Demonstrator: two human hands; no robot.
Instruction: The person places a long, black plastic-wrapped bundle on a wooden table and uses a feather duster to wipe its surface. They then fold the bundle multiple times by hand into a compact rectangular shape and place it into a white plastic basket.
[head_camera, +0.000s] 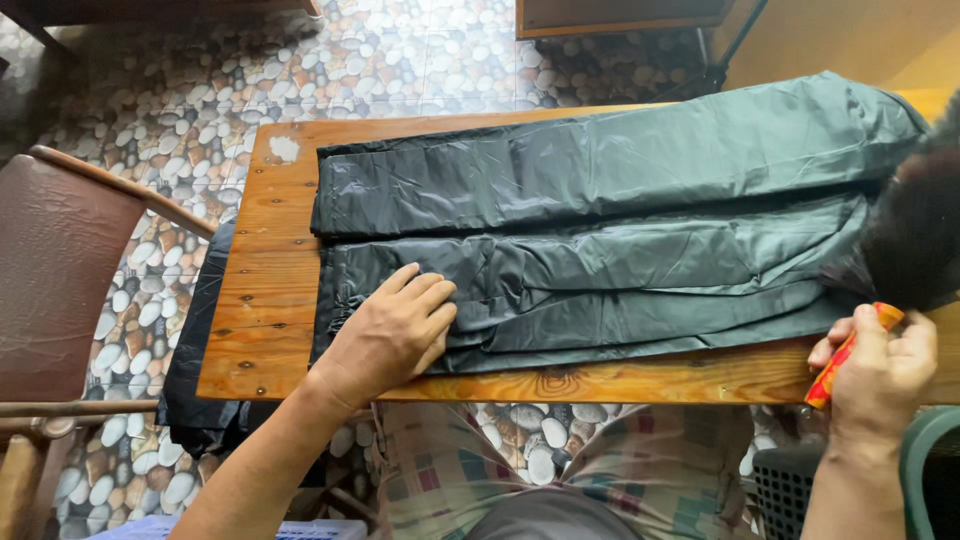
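Observation:
A long dark grey plastic sheet (620, 210), folded lengthwise, lies across a wooden table (270, 300). My left hand (395, 330) rests flat on its near left end, fingers together and spread over the folds. My right hand (880, 370) is at the table's near right edge and grips the red and orange handle (845, 360) of a brush. The brush's dark bristles (915, 235) sit blurred over the right end of the sheet.
A brown chair (60, 260) stands to the left of the table. More black plastic (195, 350) hangs off the table's left front corner. The floor is pebble-patterned tile (180, 100). A dark perforated bin (790, 490) stands under the table at the right.

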